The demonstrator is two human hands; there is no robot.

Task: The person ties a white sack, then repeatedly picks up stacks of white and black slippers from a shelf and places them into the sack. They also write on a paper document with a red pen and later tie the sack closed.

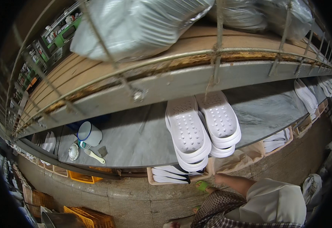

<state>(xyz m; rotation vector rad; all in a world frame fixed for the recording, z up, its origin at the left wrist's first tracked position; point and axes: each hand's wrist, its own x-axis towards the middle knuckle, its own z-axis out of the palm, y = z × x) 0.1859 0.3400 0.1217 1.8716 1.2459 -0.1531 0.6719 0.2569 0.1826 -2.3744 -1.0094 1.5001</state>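
Observation:
My right arm [238, 183] stretches from a pale short sleeve toward the bins below the table edge. Its far end, the right hand [221, 179], is beside a pinkish bin [208, 167]; its fingers do not show clearly. At the bottom edge a small part of my left hand [171, 225] shows, cut off by the picture's rim, so its grip is hidden. Two stacks of white perforated clogs, a left stack [188, 133] and a right stack [220, 121], stand side by side on the grey marbled table [139, 140], their ends overhanging its front edge. Neither hand touches them.
Above the table runs a wooden shelf [196, 40] with metal bars, bearing clear plastic bags [143, 26]. A white mug [94, 135], a lid [73, 151] and a pale-handled tool [94, 156] lie at left. Yellow crates [90, 216] stand on the floor [130, 201].

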